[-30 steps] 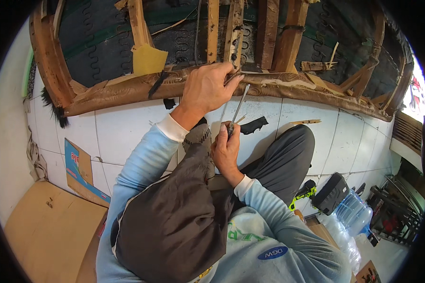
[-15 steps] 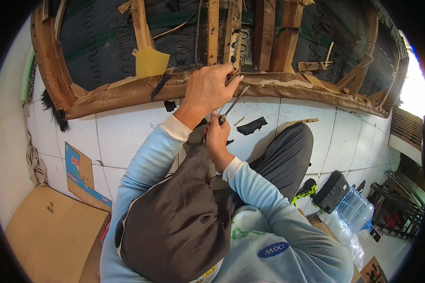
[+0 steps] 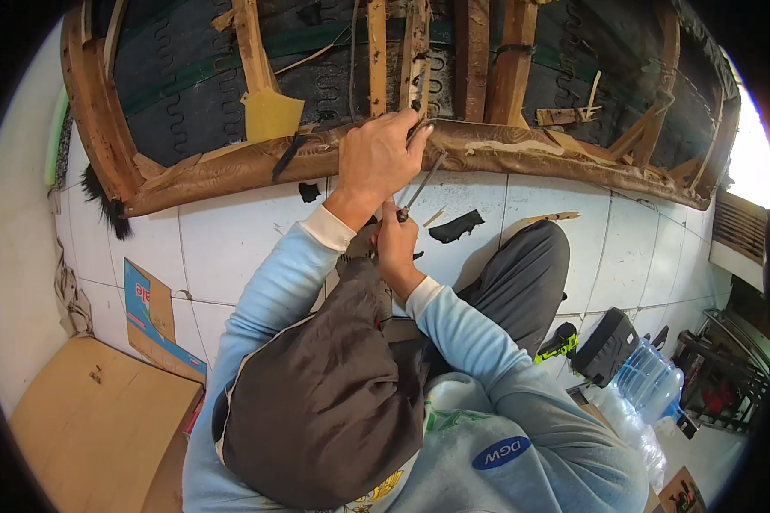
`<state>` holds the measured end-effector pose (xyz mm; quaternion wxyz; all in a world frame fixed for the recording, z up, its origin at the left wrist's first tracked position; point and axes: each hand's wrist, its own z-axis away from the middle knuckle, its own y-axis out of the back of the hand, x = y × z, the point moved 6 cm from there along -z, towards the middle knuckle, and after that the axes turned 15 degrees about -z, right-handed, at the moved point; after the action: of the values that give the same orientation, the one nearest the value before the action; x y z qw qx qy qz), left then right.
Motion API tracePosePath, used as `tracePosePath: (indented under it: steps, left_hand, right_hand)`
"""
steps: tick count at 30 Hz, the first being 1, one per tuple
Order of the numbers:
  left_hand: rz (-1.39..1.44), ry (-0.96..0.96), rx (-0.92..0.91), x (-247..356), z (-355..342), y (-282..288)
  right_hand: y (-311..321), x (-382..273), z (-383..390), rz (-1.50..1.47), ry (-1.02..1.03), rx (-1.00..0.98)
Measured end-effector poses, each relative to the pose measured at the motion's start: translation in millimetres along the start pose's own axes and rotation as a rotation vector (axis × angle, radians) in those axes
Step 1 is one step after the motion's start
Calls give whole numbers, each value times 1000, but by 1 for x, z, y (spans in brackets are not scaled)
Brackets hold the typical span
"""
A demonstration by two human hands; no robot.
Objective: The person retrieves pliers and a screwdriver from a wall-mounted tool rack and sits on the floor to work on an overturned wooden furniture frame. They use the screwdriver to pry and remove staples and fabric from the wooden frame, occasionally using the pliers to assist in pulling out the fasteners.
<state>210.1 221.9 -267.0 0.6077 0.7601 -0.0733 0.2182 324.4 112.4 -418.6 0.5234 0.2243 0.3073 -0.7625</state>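
Sitting on the white tiled floor [image 3: 231,248], the person works at the underside of an overturned sofa frame. Right hand [image 3: 395,248], nearer the body, is closed around the handle end of a slim metal-shafted tool [image 3: 422,186]. The shaft's long axis runs up and to the right, away from that grip, its tip meeting the brown fabric-covered wooden rail [image 3: 522,154] of the frame. Left hand [image 3: 376,158], farther out, is curled shut at the rail right beside the tip; what its fingers pinch is hidden. Left hand is therefore the nearer one to the work point. Beyond: bare wooden slats [image 3: 376,60] and zigzag springs.
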Motion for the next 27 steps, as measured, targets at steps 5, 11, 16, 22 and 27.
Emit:
tracePosePath:
  steps: [5,11,16,22,27]
  left_hand:
    - [-3,23,-22,1,-2,0]
    - [8,20,7,0,-2,1]
    - [26,30,-6,0,-1,1]
    - [23,12,5,0,-1,3]
    - [52,22,-2,-1,0,3]
  right_hand:
    - [8,3,15,-14,-54,-28]
    - [4,-3,6,42,21,-35]
    - [-3,-2,15,-167,-130,-189]
    - [25,-15,26,-116,149,-126]
    - [51,-49,16,525,421,-16]
